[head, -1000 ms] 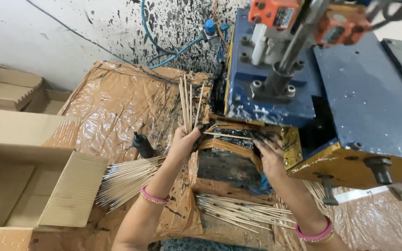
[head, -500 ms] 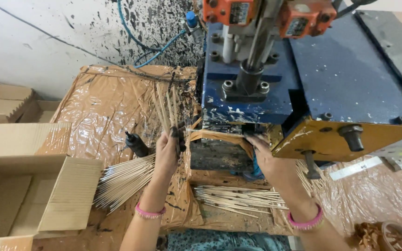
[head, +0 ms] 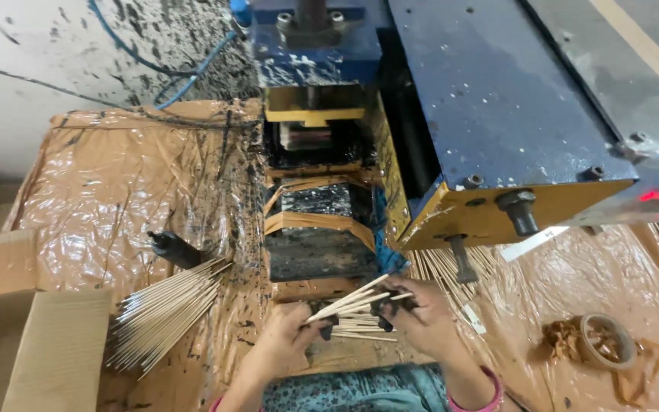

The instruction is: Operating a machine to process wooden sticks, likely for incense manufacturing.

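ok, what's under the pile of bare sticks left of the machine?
The stick pile lies on brown plastic sheeting, its near ends over a cardboard box flap. What is beneath the sheeting is covered.

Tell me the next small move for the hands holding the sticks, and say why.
Probably square up the bundle of thin sticks first: both the left hand and the right hand grip it, but its tips fan out unevenly just in front of the black-stained slot of the machine.
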